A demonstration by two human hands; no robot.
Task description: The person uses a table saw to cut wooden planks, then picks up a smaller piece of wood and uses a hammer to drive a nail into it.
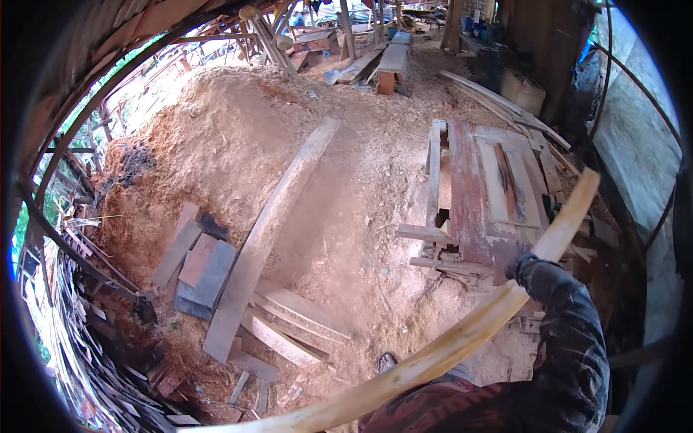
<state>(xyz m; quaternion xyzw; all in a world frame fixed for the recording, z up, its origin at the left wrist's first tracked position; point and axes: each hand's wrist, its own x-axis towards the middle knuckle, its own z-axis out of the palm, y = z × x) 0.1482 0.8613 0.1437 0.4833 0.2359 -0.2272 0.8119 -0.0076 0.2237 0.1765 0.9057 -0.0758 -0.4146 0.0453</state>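
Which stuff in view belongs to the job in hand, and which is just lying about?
In hand:
- right hand, gripping the plank
- long pale plank

Seemingly just lying about:
- sawdust heap
- long board on the ground
- short grey boards
- reddish wooden panel

Left hand: not in view.

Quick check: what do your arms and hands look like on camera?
The right sleeve is long, dark blue-black and wrinkled, with pale streaks that could be pattern or dust. Little of the right hand shows beyond the cuff; no glove can be made out. The left arm and hand are out of view.
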